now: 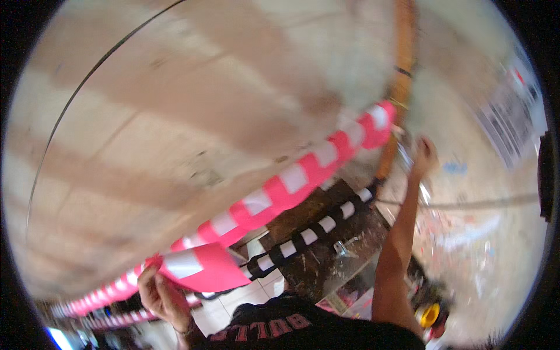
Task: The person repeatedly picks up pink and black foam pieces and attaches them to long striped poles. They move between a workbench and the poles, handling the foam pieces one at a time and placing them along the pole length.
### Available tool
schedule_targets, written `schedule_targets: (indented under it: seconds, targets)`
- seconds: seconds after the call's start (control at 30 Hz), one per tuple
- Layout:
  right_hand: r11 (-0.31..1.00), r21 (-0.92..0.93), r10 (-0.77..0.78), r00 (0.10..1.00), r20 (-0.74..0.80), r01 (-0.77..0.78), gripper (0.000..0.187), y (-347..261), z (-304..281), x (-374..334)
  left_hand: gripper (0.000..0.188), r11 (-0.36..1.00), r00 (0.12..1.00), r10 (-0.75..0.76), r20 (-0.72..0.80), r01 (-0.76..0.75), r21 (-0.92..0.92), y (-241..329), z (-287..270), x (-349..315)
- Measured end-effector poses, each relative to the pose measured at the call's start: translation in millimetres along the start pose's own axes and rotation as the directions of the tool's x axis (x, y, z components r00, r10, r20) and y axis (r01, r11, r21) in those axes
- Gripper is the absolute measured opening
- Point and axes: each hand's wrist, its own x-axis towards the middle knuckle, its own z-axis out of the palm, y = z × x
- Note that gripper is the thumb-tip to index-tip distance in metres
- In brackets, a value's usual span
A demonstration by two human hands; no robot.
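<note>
At the lower left, my left hand (160, 294) grips the edge of a bright pink sheet (224, 271) that bears a white patch. A long row of pink pieces with white squares (280, 188) slopes up behind it to the right, its upper end at an upright wooden pole (402, 87). My right arm is stretched up along the right side. Close to the pole, my right hand (426, 156) is curled and blurred against the pale wall; whether it holds anything cannot be seen. Below the pink row runs a black strip with white squares (309, 235).
A dark, stained tabletop (312, 271) lies under the black strip. Printed paper (506, 125) is fixed to the wall at the right. A yellow round object (429, 315) sits at the lower right. A thin dark cord (87, 76) curves across the upper left.
</note>
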Motion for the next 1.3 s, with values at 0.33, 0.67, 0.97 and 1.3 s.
schedule_targets:
  seconds: [0.33, 0.67, 0.97, 1.3]
  targets:
    - [0.600, 0.035, -0.218, -0.121, 0.968, -0.799, 0.088, -361.7, 32.6, -376.7, 0.019, 0.976, 0.991, -0.042, 0.129, 0.013, 0.218, 36.9, -146.8, -18.9]
    - [0.521, -0.228, -0.543, -0.525, 0.655, -0.823, 0.070, -576.8, 14.2, -602.2, 0.029, 0.867, 0.908, -0.217, -0.358, 0.348, 0.357, 83.8, -435.6, -149.0]
    - [0.738, -0.325, -0.605, -0.793, 0.071, -0.591, 0.047, -796.2, -88.2, -800.3, 0.026, 0.913, 0.468, -0.144, -0.872, 0.402, 0.065, 128.0, -608.2, -266.7]
    - [0.803, -0.354, -0.557, -0.814, -0.164, -0.479, 0.027, -874.6, -135.9, -1024.6, 0.023, 0.825, 0.116, -0.065, -0.991, 0.564, 0.012, 84.2, -779.2, -307.0]
